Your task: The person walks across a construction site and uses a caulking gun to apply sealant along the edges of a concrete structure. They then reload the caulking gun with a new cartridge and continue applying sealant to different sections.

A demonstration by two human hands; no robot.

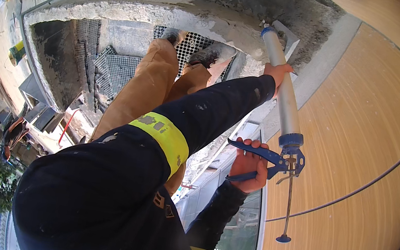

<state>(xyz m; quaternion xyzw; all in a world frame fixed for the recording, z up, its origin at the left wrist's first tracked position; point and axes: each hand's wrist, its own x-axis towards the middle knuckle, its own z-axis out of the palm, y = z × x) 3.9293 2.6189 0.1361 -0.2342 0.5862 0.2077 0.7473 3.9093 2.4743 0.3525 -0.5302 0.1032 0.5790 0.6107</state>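
A long sausage-type caulking gun (285, 99) with a silver barrel and blue end fittings runs down the right of the head view. My left hand (278, 76) is wrapped around its barrel near the upper part. Lower down, my right hand (250, 167) holds the blue trigger handle (258, 151), fingers over the lever. Past it extends the plunger rod (288, 208), ending in a blue disc. The front cap (268, 31) is at the rough concrete ledge (218, 27), beside a light angled profile (290, 39). Whether the nozzle touches the ledge cannot be made out.
Wood-grain panelling (343, 154) rises close on the right, crossed by a dark cable (348, 199). My boots stand in a recess on perforated black drainage mats (192, 48). Loose mat pieces (119, 70) lie left. A person (14, 136) is at the far left.
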